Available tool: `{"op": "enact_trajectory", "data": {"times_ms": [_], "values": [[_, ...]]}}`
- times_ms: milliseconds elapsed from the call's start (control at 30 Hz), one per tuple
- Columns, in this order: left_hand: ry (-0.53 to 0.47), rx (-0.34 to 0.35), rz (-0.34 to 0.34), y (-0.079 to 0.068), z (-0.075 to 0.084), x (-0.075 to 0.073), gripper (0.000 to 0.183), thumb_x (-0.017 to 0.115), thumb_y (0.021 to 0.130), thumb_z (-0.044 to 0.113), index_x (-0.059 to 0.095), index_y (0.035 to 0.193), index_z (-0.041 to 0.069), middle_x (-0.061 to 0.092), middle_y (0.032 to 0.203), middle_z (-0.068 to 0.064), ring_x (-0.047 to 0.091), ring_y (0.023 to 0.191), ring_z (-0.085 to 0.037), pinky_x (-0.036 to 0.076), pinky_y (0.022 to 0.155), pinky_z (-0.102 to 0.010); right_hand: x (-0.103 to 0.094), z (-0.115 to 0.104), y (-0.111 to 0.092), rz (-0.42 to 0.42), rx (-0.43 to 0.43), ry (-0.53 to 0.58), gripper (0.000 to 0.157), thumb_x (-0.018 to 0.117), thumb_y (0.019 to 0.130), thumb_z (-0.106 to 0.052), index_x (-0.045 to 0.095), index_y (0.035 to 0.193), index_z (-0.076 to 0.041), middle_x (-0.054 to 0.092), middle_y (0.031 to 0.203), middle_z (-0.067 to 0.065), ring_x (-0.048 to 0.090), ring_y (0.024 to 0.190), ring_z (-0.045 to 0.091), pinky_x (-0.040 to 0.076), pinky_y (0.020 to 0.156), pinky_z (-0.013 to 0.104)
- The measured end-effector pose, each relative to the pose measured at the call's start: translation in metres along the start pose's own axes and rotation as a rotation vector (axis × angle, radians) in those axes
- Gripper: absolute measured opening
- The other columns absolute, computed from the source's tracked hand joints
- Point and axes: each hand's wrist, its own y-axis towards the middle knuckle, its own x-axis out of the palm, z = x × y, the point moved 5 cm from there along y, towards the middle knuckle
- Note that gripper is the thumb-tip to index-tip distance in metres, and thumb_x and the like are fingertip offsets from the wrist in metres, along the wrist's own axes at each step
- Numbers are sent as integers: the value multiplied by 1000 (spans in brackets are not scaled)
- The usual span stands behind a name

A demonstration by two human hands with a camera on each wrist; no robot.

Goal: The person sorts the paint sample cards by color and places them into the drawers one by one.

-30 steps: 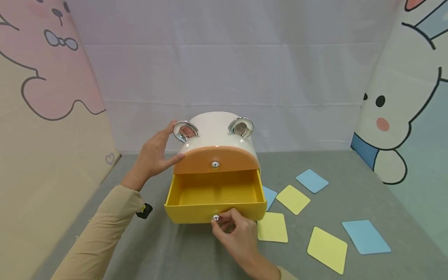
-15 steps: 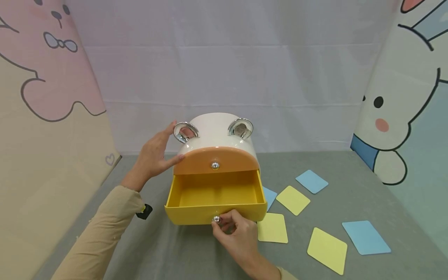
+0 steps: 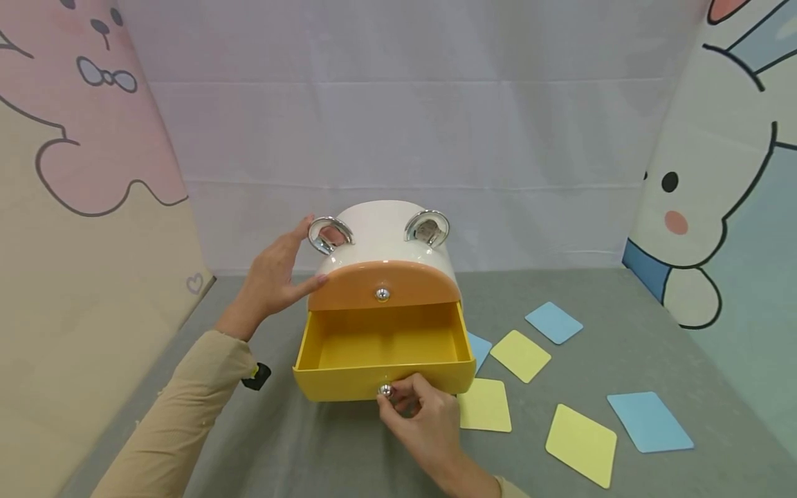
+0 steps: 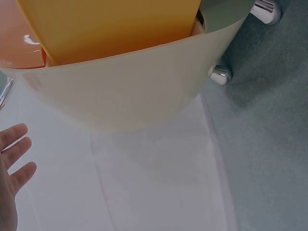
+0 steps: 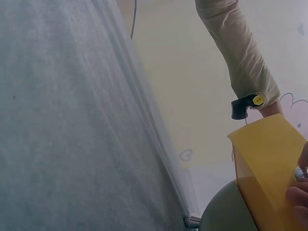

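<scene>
A small white cabinet (image 3: 381, 232) with silver ear-shaped loops stands mid-table in the head view. Its upper orange drawer (image 3: 349, 287) is closed, while the lower yellow drawer (image 3: 336, 382) is pulled far out and nothing shows inside. My right hand (image 3: 426, 418) pinches the silver knob (image 3: 385, 391) on the yellow drawer's front between thumb and fingers. My left hand (image 3: 270, 277) rests on the cabinet's left side, thumb at the orange drawer's edge and fingers spread up near the left ear loop (image 3: 330, 235). Spread fingers (image 4: 21, 175) also show in the left wrist view.
Yellow cards (image 3: 521, 356) and blue cards (image 3: 554, 323) lie scattered on the grey tabletop (image 3: 523, 463) to the right, some partly behind the drawer. A white curtain (image 3: 529, 138) hangs behind, and cartoon-printed panels (image 3: 99, 277) flank both sides. A black wrist device (image 3: 257, 376) hangs below the left sleeve.
Hands, cabinet and open drawer hold nearly the same place. Only a slight shift of the whole head view shows.
</scene>
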Motion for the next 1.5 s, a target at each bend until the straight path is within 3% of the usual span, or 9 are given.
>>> {"op": "enact_trajectory", "data": {"times_ms": [433,667,933,1100,1300,1400,1500], "values": [[1,5,4,0,-1,0,90,38,80,70,16,146,13,41,138,-13,45,117,-33,39,92,-52,-15,1,8,-94,-65,-108,28,83,61,-21,59,75,-16,66,68,-12,54,54,-7,44,50,8],[0,-9,-10,-1,0,0,90,40,81,69,16,147,13,41,138,-14,45,117,-33,40,91,-52,-46,3,18,-98,-86,-145,31,83,59,-22,61,79,-16,64,68,-12,53,55,-6,43,50,9],[3,-19,-17,-2,0,1,90,42,81,68,15,147,13,41,138,-15,44,118,-33,40,91,-52,-88,16,29,-138,-109,-115,30,82,59,-11,62,80,-17,63,71,-11,56,58,1,43,51,12],[6,-22,-19,-1,0,0,91,40,80,70,16,146,13,41,138,-15,44,119,-34,40,91,-52,-102,42,25,-255,-26,-172,27,81,61,-13,58,75,-20,57,70,-16,53,62,0,45,52,18],[0,-10,-15,0,1,0,91,39,80,70,17,146,12,41,138,-15,44,118,-34,39,91,-52,-106,91,15,-537,182,-205,26,77,71,-26,62,90,-17,63,86,-7,59,77,14,51,62,28],[3,-11,-15,0,1,0,91,40,80,70,16,146,13,41,138,-15,44,118,-34,39,92,-52,-108,112,9,-654,200,-230,38,76,72,-30,62,101,-9,63,97,0,59,84,20,51,67,32],[2,-13,-14,-1,0,0,90,40,80,70,16,147,13,41,138,-14,43,119,-34,38,92,-53,-109,126,5,-713,160,-250,49,76,71,-31,60,109,-6,60,105,1,57,90,22,50,70,34]]}}
